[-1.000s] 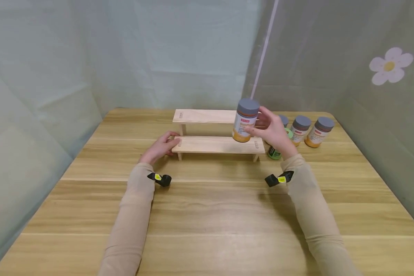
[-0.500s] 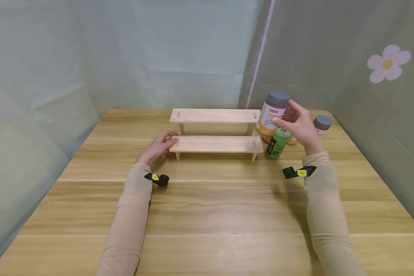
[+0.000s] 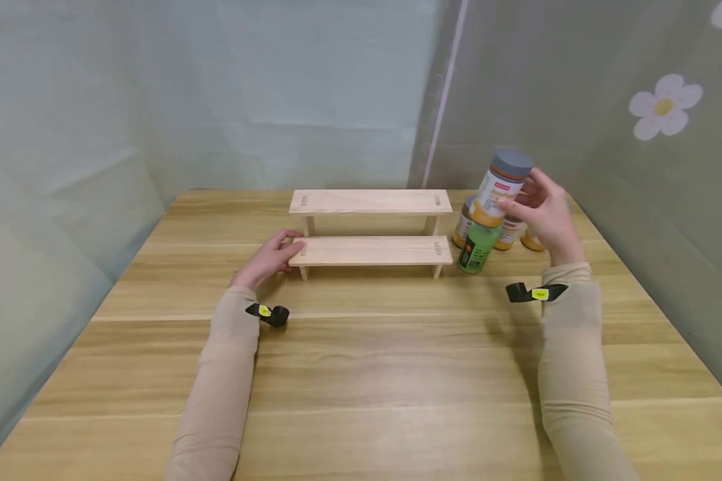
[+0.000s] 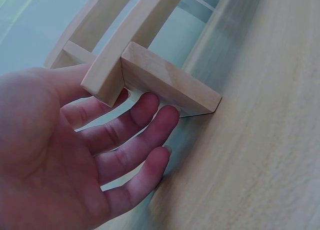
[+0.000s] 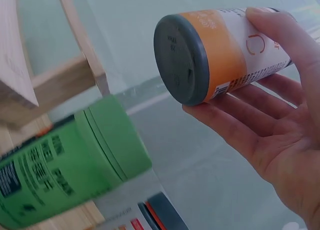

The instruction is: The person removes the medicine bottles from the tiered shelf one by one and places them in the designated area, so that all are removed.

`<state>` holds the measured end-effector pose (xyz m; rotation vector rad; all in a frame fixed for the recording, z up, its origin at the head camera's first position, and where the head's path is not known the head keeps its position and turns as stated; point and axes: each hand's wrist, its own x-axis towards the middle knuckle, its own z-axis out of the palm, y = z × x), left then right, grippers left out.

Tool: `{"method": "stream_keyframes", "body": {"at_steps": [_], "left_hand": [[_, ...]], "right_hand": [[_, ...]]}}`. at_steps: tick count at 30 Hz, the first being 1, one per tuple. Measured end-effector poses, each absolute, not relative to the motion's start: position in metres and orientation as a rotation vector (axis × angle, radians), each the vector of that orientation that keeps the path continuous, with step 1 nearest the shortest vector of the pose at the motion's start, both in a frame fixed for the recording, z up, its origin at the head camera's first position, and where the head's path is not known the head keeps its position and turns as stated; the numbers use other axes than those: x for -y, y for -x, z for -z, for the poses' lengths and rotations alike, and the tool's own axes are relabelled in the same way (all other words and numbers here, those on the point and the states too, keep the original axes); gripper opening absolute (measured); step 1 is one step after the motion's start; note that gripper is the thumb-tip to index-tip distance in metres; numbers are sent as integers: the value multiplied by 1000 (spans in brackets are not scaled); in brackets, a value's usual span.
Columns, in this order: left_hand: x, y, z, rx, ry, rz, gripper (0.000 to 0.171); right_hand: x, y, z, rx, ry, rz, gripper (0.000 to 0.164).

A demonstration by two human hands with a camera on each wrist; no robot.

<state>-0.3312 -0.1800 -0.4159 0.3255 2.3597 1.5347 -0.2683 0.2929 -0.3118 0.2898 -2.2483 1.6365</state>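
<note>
My right hand (image 3: 544, 217) grips a supplement jar (image 3: 498, 190) with a grey lid and an orange and white label. It hangs tilted in the air to the right of the two-tier wooden shelf (image 3: 370, 250), overlapping the green bottle (image 3: 478, 250) in the head view. Seen from the right wrist, the jar (image 5: 225, 50) lies between thumb and fingers, its dark base apart from the green bottle (image 5: 75, 160). At the lower tier's left end, my left hand (image 3: 269, 259) holds the board, thumb above and fingers bent beneath; the left wrist view shows these fingers (image 4: 135, 135) beside the leg.
Several similar jars (image 3: 510, 234) stand behind the green bottle, partly hidden by it and by my right hand. The shelf stands on a wood-grain table (image 3: 361, 374). Pale cloth (image 3: 313, 93) hangs behind the table, and a grey sheet with flowers (image 3: 664, 107) hangs at the right.
My right hand has carried the jar rightward, from over the shelf to above the green bottle and jars. The left hand keeps its hold on the shelf; the head view has shifted slightly.
</note>
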Motion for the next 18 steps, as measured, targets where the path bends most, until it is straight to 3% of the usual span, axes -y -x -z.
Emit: {"method": "stream_keyframes", "body": {"at_steps": [18], "left_hand": [[193, 326, 411, -2376, -328, -1499, 53]], "right_hand": [[-333, 260, 320, 2296, -183, -1560, 54]]}}
